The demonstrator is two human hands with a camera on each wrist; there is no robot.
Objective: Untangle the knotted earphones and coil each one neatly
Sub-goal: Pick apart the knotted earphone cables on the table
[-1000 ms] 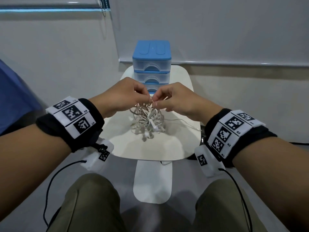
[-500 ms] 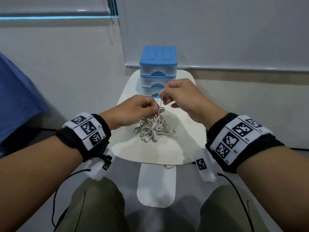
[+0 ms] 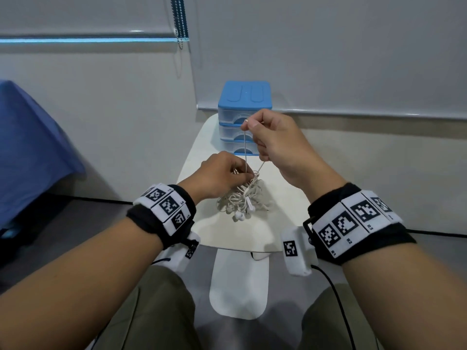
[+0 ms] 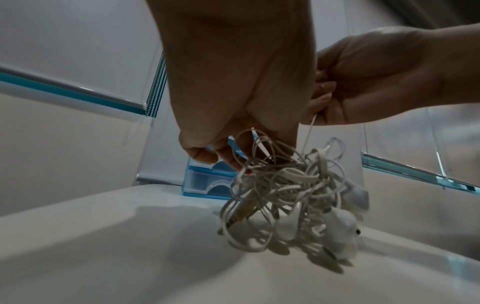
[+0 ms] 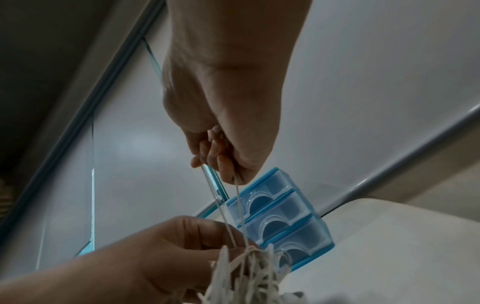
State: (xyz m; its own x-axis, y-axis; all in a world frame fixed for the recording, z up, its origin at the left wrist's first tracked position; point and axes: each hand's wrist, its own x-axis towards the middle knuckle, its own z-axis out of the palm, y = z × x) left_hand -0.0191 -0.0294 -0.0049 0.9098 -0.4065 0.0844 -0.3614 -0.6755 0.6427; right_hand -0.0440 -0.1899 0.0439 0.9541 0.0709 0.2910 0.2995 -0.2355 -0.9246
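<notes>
The right hand is raised above and just beyond the left, its thumb and forefinger pinching one thin white cable strand with the other fingers curled in. In the right wrist view two lengths of that strand run down from the fingertips, so it is held as a loop. The strand runs nearly straight down to the left hand, whose curled fingers grip the top of the knotted bundle of white wired earphones. In the left wrist view the bundle hangs from the left fingers, its lowest loops touching or just above the surface; I cannot tell which. At least three white earbuds show at the bottom of the bundle; how many earphone sets are tangled in it cannot be counted. One inline remote shows on the near side.

Under both hands lies a small cream rounded table top. Beyond the right hand stands one small plastic drawer unit with a blue lid and three clear drawers stacked. Each wrist wears one black band with white coded markers.
</notes>
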